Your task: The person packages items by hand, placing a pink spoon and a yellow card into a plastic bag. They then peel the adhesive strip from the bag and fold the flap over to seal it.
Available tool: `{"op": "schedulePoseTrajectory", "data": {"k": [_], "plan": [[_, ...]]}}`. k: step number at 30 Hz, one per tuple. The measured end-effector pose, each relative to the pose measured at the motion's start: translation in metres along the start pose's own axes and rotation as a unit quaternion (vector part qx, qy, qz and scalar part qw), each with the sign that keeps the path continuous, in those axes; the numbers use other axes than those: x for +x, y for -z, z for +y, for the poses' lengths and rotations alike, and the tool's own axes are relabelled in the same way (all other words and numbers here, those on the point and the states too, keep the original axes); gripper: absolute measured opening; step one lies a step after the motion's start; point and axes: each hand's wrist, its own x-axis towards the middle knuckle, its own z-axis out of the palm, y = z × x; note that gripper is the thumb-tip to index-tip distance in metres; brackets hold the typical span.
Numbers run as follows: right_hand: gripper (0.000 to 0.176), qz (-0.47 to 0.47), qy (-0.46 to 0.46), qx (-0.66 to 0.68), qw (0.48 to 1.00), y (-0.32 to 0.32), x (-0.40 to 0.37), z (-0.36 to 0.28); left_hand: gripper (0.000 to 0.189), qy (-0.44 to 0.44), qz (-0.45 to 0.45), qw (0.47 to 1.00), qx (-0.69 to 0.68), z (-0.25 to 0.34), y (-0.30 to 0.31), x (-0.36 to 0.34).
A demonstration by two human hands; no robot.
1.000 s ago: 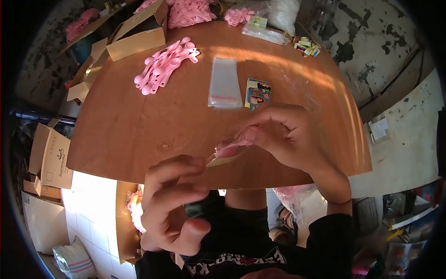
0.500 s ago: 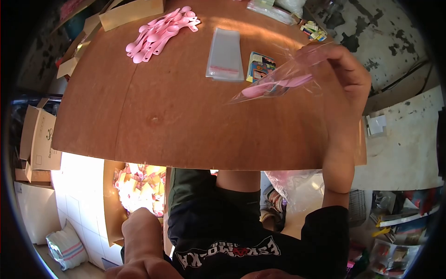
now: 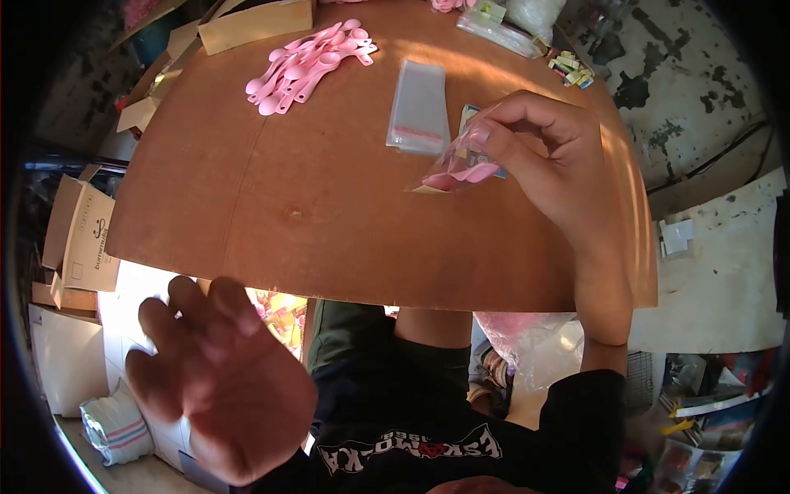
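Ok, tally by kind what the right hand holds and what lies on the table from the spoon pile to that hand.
Pink spoon pile: 1
Clear bag stack: 1
Clear packet with pink contents, in the right hand: 1
Blue-and-yellow item, mostly hidden: 1
Total: 4

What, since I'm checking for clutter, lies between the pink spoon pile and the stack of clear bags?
In the head view, only bare tabletop shows between the pink spoon pile and the stack of clear bags.

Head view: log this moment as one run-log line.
right hand: holds clear bag, pink spoon inside | left hand: open, palm showing | table: pink spoon pile, stack of clear bags
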Motion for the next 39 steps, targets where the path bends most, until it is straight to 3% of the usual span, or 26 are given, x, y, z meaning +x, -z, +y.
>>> {"op": "schedulePoseTrajectory", "data": {"k": [1, 3, 5, 6, 8, 9, 11, 13, 15, 17, 22, 25, 27, 32, 37, 39], "plan": [[0.009, -0.02, 0.005, -0.011, 1.0, -0.003, 0.0, 0.002, 0.027, 0.03, 0.016, 0.999, 0.031, -0.018, 0.004, 0.003], [0.009, -0.028, -0.016, 0.042, 0.999, -0.011, -0.001, -0.01, 0.044, 0.112, -0.107, 0.96, 0.235, -0.047, 0.01, 0.017], [0.01, -0.035, -0.032, 0.091, 0.995, -0.017, 0.0, -0.016, 0.059, 0.09, -0.261, 0.877, 0.393, -0.066, 0.001, 0.029], [0.01, -0.048, -0.031, 0.086, 0.995, -0.019, -0.001, -0.015, 0.059, 0.086, -0.261, 0.876, 0.396, -0.07, 0.0, 0.029], [0.013, -0.064, -0.041, 0.084, 0.994, -0.023, -0.001, -0.016, 0.052, 0.176, -0.319, 0.859, 0.361, -0.08, -0.001, 0.029], [0.013, -0.063, -0.036, 0.085, 0.994, -0.024, -0.001, -0.017, 0.052, 0.172, -0.321, 0.858, 0.363, -0.087, 0.002, 0.024], [0.017, -0.043, -0.092, 0.131, 0.986, -0.027, -0.002, -0.018, 0.043, 0.288, -0.224, 0.899, 0.242, -0.098, 0.008, 0.013], [0.021, -0.025, -0.106, 0.186, 0.977, -0.028, -0.005, -0.013, 0.04, 0.288, -0.227, 0.897, 0.247, -0.096, 0.008, 0.014], [0.025, -0.012, -0.12, 0.24, 0.963, -0.03, -0.012, 0.0, 0.044, 0.345, -0.19, 0.893, 0.219, -0.095, 0.009, 0.015], [0.03, -0.07, -0.135, 0.223, 0.963, -0.033, -0.023, 0.02, 0.046, 0.345, -0.189, 0.891, 0.225, -0.099, 0.012, 0.012], [0.023, -0.063, -0.2, 0.232, 0.95, -0.031, -0.034, 0.04, 0.042, 0.306, -0.212, 0.909, 0.187, -0.108, 0.017, 0.009], [0.021, -0.047, -0.221, 0.236, 0.945, -0.031, -0.037, 0.045, 0.032, 0.33, -0.16, 0.917, 0.155, -0.108, 0.026, 0.02], [0.022, -0.052, -0.233, 0.239, 0.941, -0.03, -0.039, 0.048, 0.025, 0.411, -0.128, 0.892, 0.134, -0.106, 0.028, 0.029], [0.023, -0.045, -0.23, 0.25, 0.939, -0.032, -0.042, 0.052, 0.019, 0.419, -0.137, 0.886, 0.144, -0.111, 0.036, 0.031], [0.022, -0.03, -0.268, 0.262, 0.927, -0.032, -0.044, 0.055, 0.019, 0.359, -0.129, 0.899, 0.215, -0.115, 0.035, 0.026], [0.02, -0.028, -0.219, 0.273, 0.936, -0.033, -0.046, 0.061, 0.019, 0.351, -0.132, 0.897, 0.233, -0.117, 0.037, 0.023]]}}
